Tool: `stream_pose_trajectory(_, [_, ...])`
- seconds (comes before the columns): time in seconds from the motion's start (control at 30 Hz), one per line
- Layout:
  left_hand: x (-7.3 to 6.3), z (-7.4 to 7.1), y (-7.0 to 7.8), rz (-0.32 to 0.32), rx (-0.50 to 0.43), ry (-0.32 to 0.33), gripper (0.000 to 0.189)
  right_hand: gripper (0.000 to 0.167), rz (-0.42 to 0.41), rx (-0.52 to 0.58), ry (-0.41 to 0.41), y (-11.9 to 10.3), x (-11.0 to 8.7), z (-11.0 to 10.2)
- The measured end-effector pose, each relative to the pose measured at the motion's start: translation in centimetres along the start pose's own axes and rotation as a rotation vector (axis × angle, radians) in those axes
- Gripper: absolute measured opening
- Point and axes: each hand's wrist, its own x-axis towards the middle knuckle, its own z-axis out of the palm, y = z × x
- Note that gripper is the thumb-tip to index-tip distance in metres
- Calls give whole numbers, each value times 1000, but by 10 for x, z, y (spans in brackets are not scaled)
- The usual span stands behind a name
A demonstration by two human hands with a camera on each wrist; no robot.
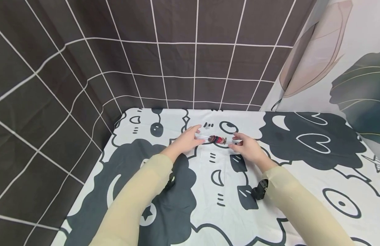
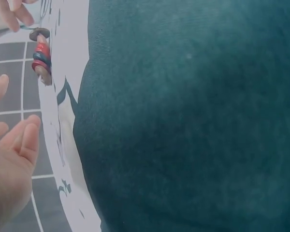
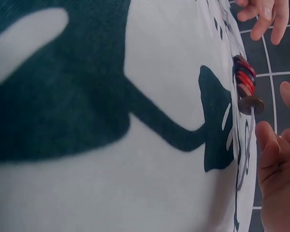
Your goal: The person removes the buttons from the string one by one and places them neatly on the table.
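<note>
A short row of brown, red and dark button-like discs [image 1: 217,139], threaded on a thin pale cord [image 3: 252,126], lies on the patterned cloth between the two hands. To its left is the left hand [image 1: 187,139], thumb and fingers spread apart. In the left wrist view that hand [image 2: 12,164] has relaxed fingers and nothing in them. On the other side, the right hand [image 1: 246,148] has its fingertips close to the cord's right end. The right wrist view has a gap between that hand's thumb and fingers [image 3: 280,159], with the cord trailing past them down onto the cloth.
The white cloth [image 1: 205,184] with dark cartoon shapes covers the surface. Behind and to the left hangs a dark curtain [image 1: 177,61] with a white grid. A pale leaf-patterned curtain [image 1: 365,41] is at the right. A black wrist strap [image 1: 260,189] sits on the right wrist.
</note>
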Motion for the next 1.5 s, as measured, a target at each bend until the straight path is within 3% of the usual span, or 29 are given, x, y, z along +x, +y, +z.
stream_pose_trajectory(0.5, [7,9,-4,-5,3,-13,72,63,5,25,-6,2,5,7])
stream_pose_trajectory(1.07, [16,9,0,2,16,-45,68,59,-13,-7,2,0,16,10])
stream_pose_trajectory(1.5, [21,13,4,38,91,-81,58,58,34,-15,-33,-6,21,16])
